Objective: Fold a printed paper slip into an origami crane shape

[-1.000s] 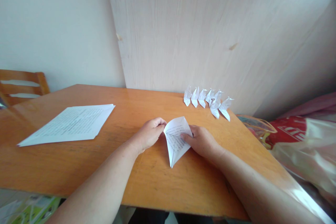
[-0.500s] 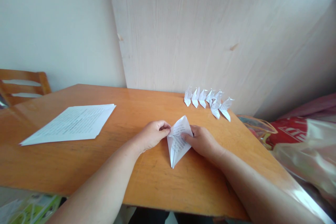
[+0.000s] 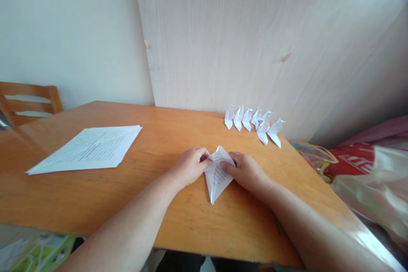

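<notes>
A white printed sheet folded into a pointed kite shape point(image 3: 217, 177) lies on the orange wooden table point(image 3: 178, 221), its tip toward me. My left hand point(image 3: 190, 165) pinches its upper left edge with curled fingers. From the other side, my right hand point(image 3: 246, 171) presses on the upper right edge, its fingers bent over the paper. The top flap lies low between both hands.
Several small folded paper pieces point(image 3: 253, 122) stand in a row at the table's back edge against a pale wooden board point(image 3: 255, 38). A stack of printed sheets point(image 3: 91, 148) lies at the left. A wooden chair point(image 3: 28, 97) is behind; plastic bags point(image 3: 366, 170) sit at the right.
The raised top flap of the folded paper has been pressed down and narrowed. Both hands have closed in toward each other on its upper edges.
</notes>
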### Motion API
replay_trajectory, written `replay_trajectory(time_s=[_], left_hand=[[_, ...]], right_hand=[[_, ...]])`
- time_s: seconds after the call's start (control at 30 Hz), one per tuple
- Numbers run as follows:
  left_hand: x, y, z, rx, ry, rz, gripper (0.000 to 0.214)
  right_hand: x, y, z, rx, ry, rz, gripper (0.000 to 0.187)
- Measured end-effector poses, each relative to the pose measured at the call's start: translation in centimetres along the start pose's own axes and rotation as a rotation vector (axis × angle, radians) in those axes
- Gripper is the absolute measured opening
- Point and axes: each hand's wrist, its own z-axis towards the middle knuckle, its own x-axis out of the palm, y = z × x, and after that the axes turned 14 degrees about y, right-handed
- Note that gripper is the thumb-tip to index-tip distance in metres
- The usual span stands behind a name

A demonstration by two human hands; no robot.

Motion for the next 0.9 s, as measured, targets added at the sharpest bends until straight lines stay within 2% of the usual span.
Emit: replay_trajectory(time_s=[0.23,0.33,0.5,0.7,0.9], left_hand=[[0.1,-0.4,-0.1,0.002,-0.019,0.083,0.011],[0.0,-0.4,-0.1,0.007,-0.008,0.099,0.012],[0.0,-0.4,-0.1,-0.006,0.002,0.104,0.010],[0.2,-0.2,-0.1,0.003,-0.022,0.120,0.008],[0.3,-0.1,-0.1,0.013,-0.012,0.154,0.010]], right_hand=[[0.0,0.1,-0.2,-0.013,-0.012,0.010,0.023],[-0.2,0.4,-0.2,-0.087,-0.096,0.069,0.012],[-0.5,1.4,0.6,-0.234,-0.246,0.192,0.033],[-0.4,2.5,1.3,-0.209,-0.225,0.228,0.010],[-0.3,2.6,1.2,-0.241,-0.300,0.205,0.009]])
